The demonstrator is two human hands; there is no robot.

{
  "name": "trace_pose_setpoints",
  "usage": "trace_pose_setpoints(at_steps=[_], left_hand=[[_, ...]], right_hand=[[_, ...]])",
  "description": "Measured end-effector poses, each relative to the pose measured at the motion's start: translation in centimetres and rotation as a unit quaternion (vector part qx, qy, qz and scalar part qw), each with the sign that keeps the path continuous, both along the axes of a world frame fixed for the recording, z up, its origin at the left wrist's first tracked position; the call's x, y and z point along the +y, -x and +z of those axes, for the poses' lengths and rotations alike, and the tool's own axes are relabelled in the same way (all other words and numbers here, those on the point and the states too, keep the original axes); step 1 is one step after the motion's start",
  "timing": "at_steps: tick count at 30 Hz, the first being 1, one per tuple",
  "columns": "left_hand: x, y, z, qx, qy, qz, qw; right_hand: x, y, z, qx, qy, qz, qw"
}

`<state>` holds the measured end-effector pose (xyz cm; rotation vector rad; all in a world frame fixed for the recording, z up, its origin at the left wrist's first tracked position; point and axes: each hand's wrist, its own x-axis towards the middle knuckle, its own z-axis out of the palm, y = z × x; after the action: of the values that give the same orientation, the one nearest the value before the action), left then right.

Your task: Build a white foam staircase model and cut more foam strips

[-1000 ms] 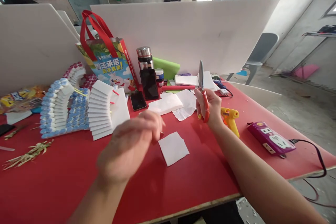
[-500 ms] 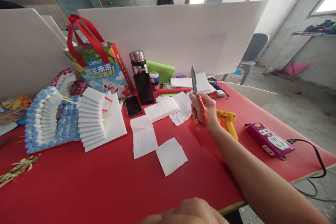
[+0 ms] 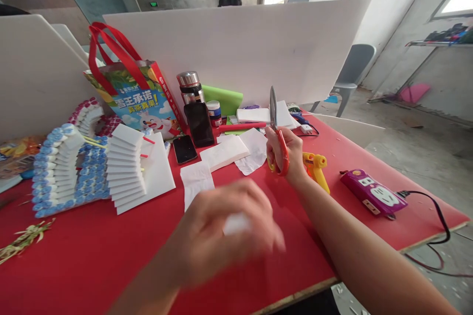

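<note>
My right hand [image 3: 286, 155] is closed round the orange handles of a pair of scissors [image 3: 275, 128], whose blades point straight up above the red table [image 3: 92, 256]. My left hand [image 3: 221, 236] is smeared by motion in the foreground, over the small white paper square [image 3: 236, 224] that shows through the blur; its fingers cannot be made out. A longer white paper sheet [image 3: 195, 182] lies flat just behind that hand. A thicker stack of white paper [image 3: 223, 152] and a crumpled white sheet [image 3: 254, 150] lie between the two hands, farther back.
At left stands a stepped model of white foam and blue caps [image 3: 92, 167]. A colourful bag with red handles [image 3: 136, 93], a steel flask [image 3: 190, 88], two phones [image 3: 185, 148], a yellow glue gun [image 3: 316, 167] and a purple power strip [image 3: 373, 193] ring the work area. White dividers stand behind.
My left hand, low at the frame's bottom edge half a second ago, has come up over the small paper square. The right hand with the scissors has barely shifted.
</note>
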<state>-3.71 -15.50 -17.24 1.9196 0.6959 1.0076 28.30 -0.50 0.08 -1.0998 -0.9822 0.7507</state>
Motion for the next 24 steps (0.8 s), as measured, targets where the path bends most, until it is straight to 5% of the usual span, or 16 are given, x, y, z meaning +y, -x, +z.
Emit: trace_pose_setpoints(at_steps=[3, 5, 8, 11, 14, 16, 18, 21, 24], left_hand=[[12.1, -10.0, 11.0, 0.188, -0.075, 0.036, 0.979], [16.7, -14.6, 14.9, 0.300, -0.150, 0.071, 0.939], [18.7, -17.7, 15.2, 0.378, -0.203, 0.085, 0.899], [18.8, -17.9, 13.6, 0.356, -0.191, 0.075, 0.912], [19.5, -16.9, 14.5, 0.321, -0.167, 0.101, 0.927], [20.3, -15.9, 16.4, 0.164, -0.048, 0.161, 0.972], [20.8, -14.5, 18.4, -0.039, 0.128, 0.198, 0.971], [20.8, -11.8, 20.3, -0.263, 0.341, 0.168, 0.887], [19.9, -9.2, 20.3, -0.334, 0.440, 0.164, 0.817]], right_hand=[[-0.2, 0.2, 0.2, 0.002, -0.011, -0.005, 1.000], [-0.2, 0.2, 0.1, -0.002, -0.014, -0.007, 1.000], [-0.2, 0.1, 0.0, -0.011, -0.011, -0.002, 1.000], [-0.2, 0.1, 0.0, -0.013, -0.009, 0.007, 1.000], [-0.4, 0.3, 0.1, -0.020, -0.002, 0.004, 1.000], [-0.4, 0.4, 0.1, -0.020, 0.004, -0.002, 1.000], [-0.4, 0.3, 0.0, -0.027, 0.013, -0.003, 1.000], [-0.2, 0.0, -0.5, -0.137, 0.047, -0.019, 0.989], [0.0, -0.1, -1.1, -0.352, 0.117, -0.046, 0.927]])
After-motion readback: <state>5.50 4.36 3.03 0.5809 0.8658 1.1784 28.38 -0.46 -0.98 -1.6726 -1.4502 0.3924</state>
